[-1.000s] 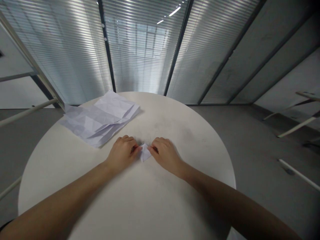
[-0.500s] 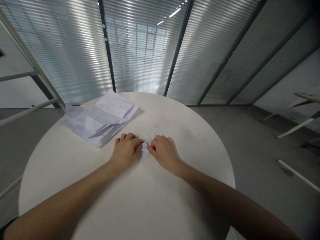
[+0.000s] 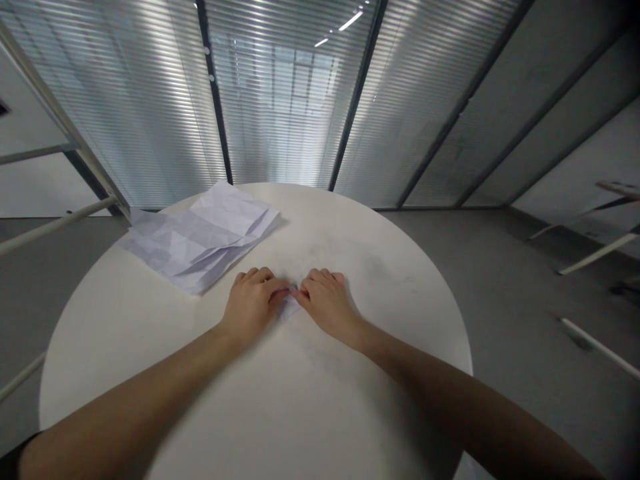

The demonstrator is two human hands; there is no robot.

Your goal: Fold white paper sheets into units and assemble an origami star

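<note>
Together, both hands — left hand (image 3: 254,301), right hand (image 3: 326,300) — pinching folded paper (image 3: 289,308)

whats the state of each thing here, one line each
small folded white paper piece: flat on the table, mostly hidden, pressed between both hands
left hand: palm down, fingers curled, grip on the paper's left side
right hand: palm down, fingers curled, grip on the paper's right side
creased white paper sheets: loosely stacked, lying flat, untouched, far left
round white table: upright, top faintly smudged

Creased sheets (image 3: 200,237) far-left on round table (image 3: 380,267), folded paper (image 3: 289,307) mid-table between hands
</note>
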